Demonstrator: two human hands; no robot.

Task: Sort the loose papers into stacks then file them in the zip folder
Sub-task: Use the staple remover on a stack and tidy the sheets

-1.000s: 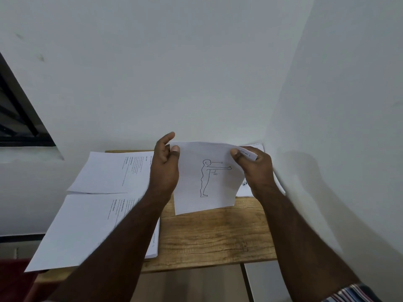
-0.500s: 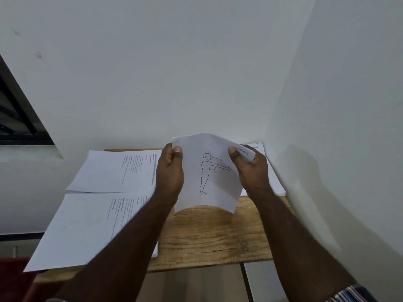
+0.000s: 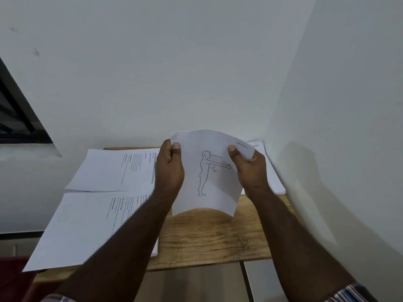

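A single sheet of paper is held up above the far middle of the wooden counter, lifted clear of its surface. The sheet carries a line drawing of a standing figure with one arm stretched out to the right, and it bows outward toward the viewer, its lower edge arched over the wood. The left hand grips the sheet's left edge, thumb on the front face near the top corner and the fingers curled behind it. The right hand pinches the upper right part, thumb on the front and fingers folded round the back, where the corner with a little handwriting bends over them.

To the left on the counter lie two spreads of printed papers. The far stack sits just beside the wall, its text running sideways. The near stack lies touching the far one's near edge and overhangs the counter's left and near edges; the left forearm crosses over its right part. On the right, partly hidden behind the right hand, another stack of papers rests in the far right corner where the two white walls meet.

A dark window frame shows at the far left. A striped sleeve shows at the bottom right.
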